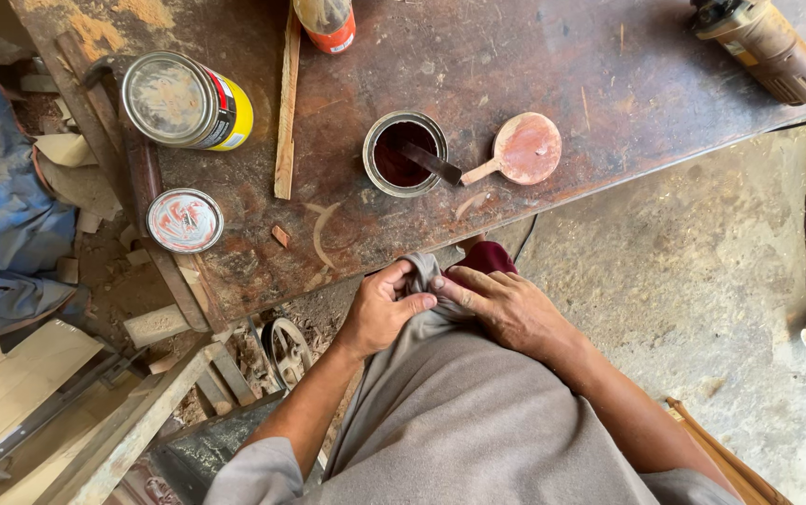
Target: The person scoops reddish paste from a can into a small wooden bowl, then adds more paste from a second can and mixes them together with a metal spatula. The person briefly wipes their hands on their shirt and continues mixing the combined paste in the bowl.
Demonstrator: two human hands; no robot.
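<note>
Pinching the grey shirt hem [422, 271], the left hand [380, 309] was closed on it; the right hand [506, 304] lay flat, holding nothing; a firm pinch would steady it.

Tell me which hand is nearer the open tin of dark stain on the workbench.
Left, narrowly. The left hand pinches the grey shirt hem almost straight below the open tin. The right hand lies on the same cloth, further to the tin's right. Neither touches it.

The bench [553, 84] was rough, stained, matt wood. The open tin [405, 153] was dull metal holding glossy dark liquid. The shirt [478, 421] was soft grey cloth.
</note>
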